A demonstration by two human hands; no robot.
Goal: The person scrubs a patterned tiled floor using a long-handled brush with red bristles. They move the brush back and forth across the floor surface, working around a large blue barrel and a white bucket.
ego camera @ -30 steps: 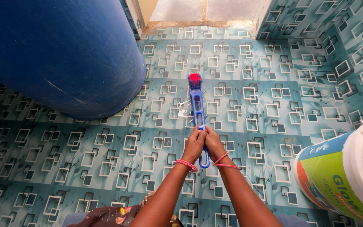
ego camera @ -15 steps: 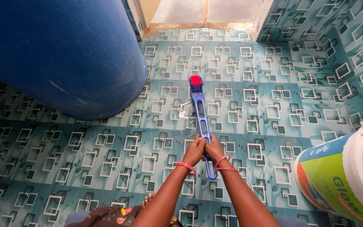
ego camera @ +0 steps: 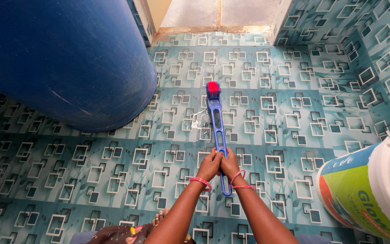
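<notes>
Both hands gripped one tool: my left hand (ego camera: 209,165) and right hand (ego camera: 229,163) were wrapped tight, side by side, around the lower handle of the blue long-handled brush (ego camera: 217,131). I saw its red bristle head (ego camera: 212,87) pressed on the patterned floor (ego camera: 113,158) at twelve o'clock. A blue drum (ego camera: 64,58) stood at ten o'clock, a white bucket (ego camera: 375,190) at four.

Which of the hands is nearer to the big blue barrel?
Left. The left hand grips the blue brush handle on the side toward the blue barrel; the right hand grips it on the far side.
</notes>
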